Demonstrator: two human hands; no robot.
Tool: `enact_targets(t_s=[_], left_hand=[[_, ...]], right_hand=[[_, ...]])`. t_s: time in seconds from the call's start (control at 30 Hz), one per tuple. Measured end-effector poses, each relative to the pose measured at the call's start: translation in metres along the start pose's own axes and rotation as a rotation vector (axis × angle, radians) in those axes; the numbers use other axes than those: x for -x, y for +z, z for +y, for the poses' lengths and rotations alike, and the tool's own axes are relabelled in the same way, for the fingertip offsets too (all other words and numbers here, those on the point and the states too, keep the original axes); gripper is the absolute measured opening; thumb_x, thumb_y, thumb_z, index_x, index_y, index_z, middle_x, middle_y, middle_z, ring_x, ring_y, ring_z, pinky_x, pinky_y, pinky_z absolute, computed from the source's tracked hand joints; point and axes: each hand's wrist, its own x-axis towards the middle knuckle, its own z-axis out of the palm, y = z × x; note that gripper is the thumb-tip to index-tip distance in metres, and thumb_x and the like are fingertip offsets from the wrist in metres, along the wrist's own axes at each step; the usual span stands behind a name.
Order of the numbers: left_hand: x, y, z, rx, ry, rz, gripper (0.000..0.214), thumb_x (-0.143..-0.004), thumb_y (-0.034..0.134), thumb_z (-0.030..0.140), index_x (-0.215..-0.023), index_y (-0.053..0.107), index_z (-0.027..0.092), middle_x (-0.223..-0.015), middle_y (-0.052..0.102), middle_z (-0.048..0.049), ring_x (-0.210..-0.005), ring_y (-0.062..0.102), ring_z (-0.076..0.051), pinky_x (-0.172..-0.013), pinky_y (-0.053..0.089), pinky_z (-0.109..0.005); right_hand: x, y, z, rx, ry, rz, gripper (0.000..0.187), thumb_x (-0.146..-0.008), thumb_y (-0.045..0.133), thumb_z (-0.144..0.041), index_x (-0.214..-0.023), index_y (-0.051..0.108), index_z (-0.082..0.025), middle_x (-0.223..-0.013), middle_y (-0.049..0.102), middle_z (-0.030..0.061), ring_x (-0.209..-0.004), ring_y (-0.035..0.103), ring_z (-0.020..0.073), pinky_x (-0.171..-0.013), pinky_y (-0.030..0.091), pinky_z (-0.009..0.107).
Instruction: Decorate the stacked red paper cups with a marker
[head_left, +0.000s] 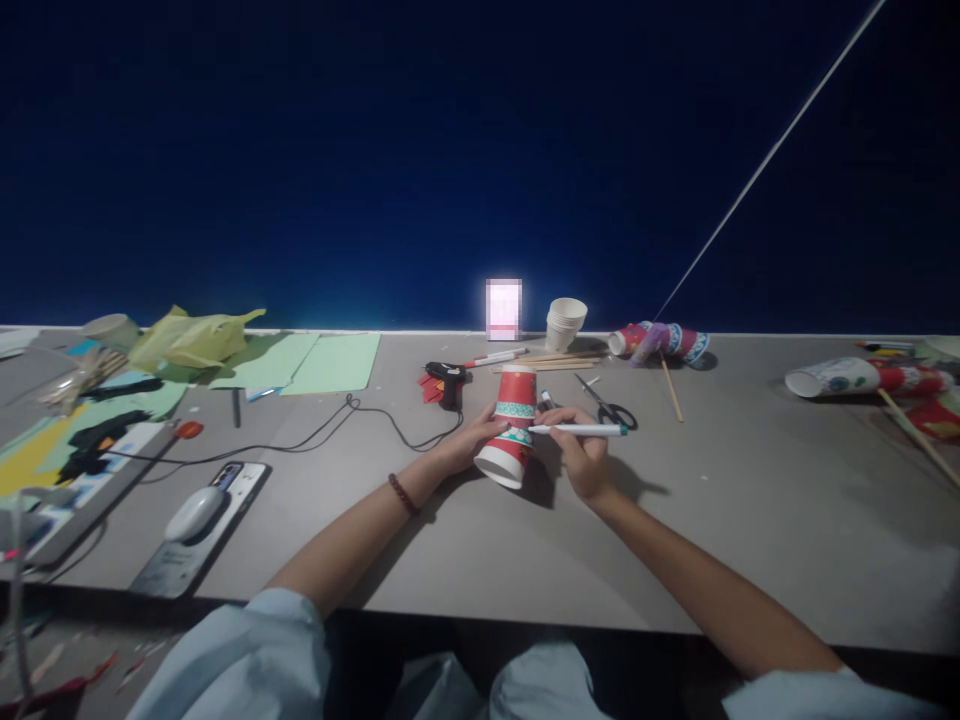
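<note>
Two paper cups [517, 390], joined at their narrow ends and coloured red with green and white patterns, lie tilted in front of me with one open mouth toward me. My left hand [474, 440] is closed around their left side near the joint. In my right hand [583, 455] a white marker pen [585, 430] with a green end is pinched, its tip pointing left at the cups' patterned band. Just beyond the right hand lie scissors [611, 412] with dark handles. Behind the left hand rests a black glue gun [448, 382] on red scraps.
Wooden sticks [559, 362] and stacked white cups [565, 322] stand near the wall, beside a lit screen [503, 309]. Decorated cup pieces [686, 343] lie to the right. Leftward are green paper [334, 362], a power strip [97, 490], a cable and a phone [172, 567].
</note>
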Motion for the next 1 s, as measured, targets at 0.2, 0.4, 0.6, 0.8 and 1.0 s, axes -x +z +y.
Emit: enact_targets(t_s=[0.2, 0.4, 0.6, 0.8, 1.0], left_hand=[[0.001, 0.0, 0.0, -0.009, -0.006, 0.001, 0.057, -0.072, 0.08, 0.029, -0.123, 0.058, 0.017, -0.122, 0.067, -0.0143, -0.099, 0.068, -0.025, -0.089, 0.05, -0.038], [0.001, 0.0, 0.001, -0.001, -0.009, 0.002, 0.057, -0.072, 0.08, 0.028, -0.124, 0.057, 0.017, -0.122, 0.066, -0.0149, -0.097, 0.068, -0.024, -0.089, 0.05, -0.037], [0.003, 0.001, 0.002, -0.013, -0.023, 0.009, 0.059, -0.072, 0.08, 0.029, -0.125, 0.057, 0.018, -0.121, 0.067, -0.0144, -0.098, 0.068, -0.025, -0.089, 0.05, -0.038], [0.003, 0.002, 0.004, -0.014, -0.005, -0.015, 0.059, -0.073, 0.079, 0.03, -0.126, 0.056, 0.018, -0.126, 0.064, -0.0155, -0.099, 0.068, -0.026, -0.089, 0.05, -0.039], [0.001, 0.001, 0.004, -0.015, -0.018, -0.031, 0.059, -0.074, 0.079, 0.034, -0.126, 0.058, 0.018, -0.128, 0.064, -0.0159, -0.099, 0.068, -0.026, -0.088, 0.051, -0.038]], right_hand=[[0.0, -0.001, 0.0, 0.02, 0.016, -0.002, 0.007, -0.08, 0.063, -0.026, -0.074, 0.065, -0.023, -0.079, 0.068, 0.0018, -0.083, 0.066, 0.0211, -0.09, 0.053, 0.041], [-0.002, 0.001, -0.002, -0.021, 0.005, -0.004, 0.007, -0.079, 0.061, -0.024, -0.072, 0.063, -0.024, -0.076, 0.068, 0.0001, -0.08, 0.066, 0.0197, -0.092, 0.053, 0.041], [-0.002, 0.001, -0.003, -0.016, 0.021, 0.004, 0.008, -0.078, 0.061, -0.023, -0.07, 0.063, -0.024, -0.074, 0.068, 0.001, -0.081, 0.067, 0.0213, -0.088, 0.054, 0.041], [-0.003, 0.0, 0.007, -0.123, 0.117, 0.053, 0.007, -0.077, 0.059, -0.023, -0.071, 0.062, -0.024, -0.075, 0.07, 0.0002, -0.081, 0.068, 0.0212, -0.092, 0.053, 0.042], [-0.005, 0.0, 0.012, -0.156, 0.149, 0.064, 0.005, -0.077, 0.06, -0.025, -0.072, 0.062, -0.024, -0.074, 0.07, 0.0, -0.083, 0.069, 0.0215, -0.093, 0.053, 0.043]])
